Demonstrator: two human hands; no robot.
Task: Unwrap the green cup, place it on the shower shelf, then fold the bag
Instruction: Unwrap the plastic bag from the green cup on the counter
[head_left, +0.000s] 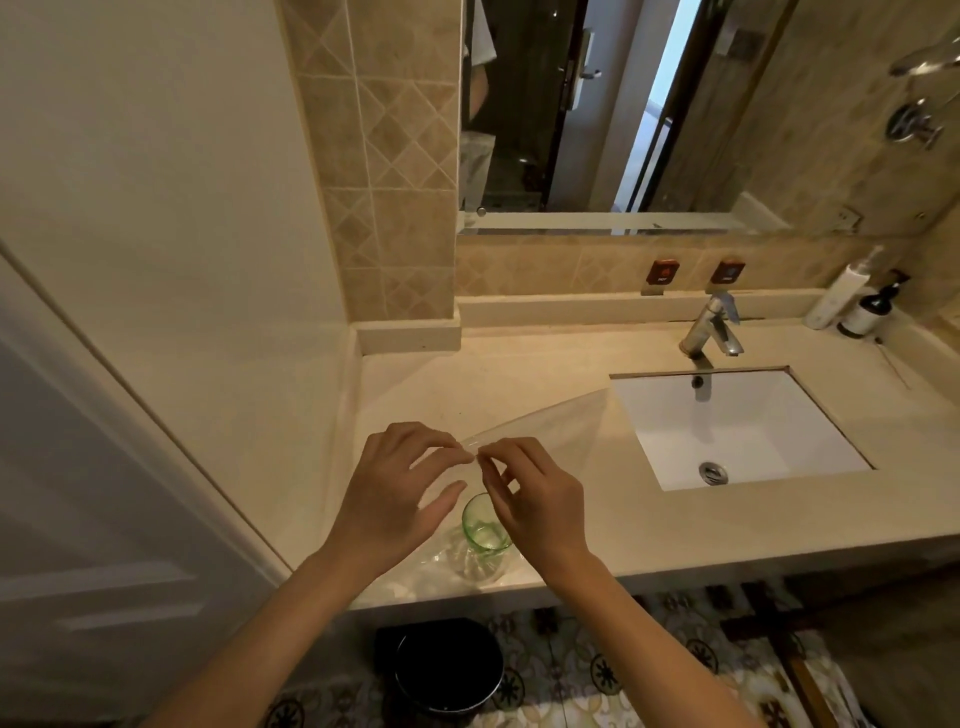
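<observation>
- At the near edge of the counter (519, 364), left of the sink (727, 415), the green cup (485, 530) stands upright, its mouth pointing up, wrapped low down in the clear bag (540, 415).
- The bag's long axis runs from the cup toward the far right, its loose flap reaching close to the sink's near-left corner.
- The left hand (395, 493) and right hand (535, 499) meet just above the cup; thumb and forefinger of each pinch the bag's edge, fingertips almost touching, other fingers loosely spread.
- The cup sits just beside the counter's front lip; beyond it the floor drops to a black bin (447, 665).
- Open counter lies far and left of the hands, bounded by the wall upstand.
- The tap (711, 327) and two bottles (852, 301) stand far right, well apart from the cup.
</observation>
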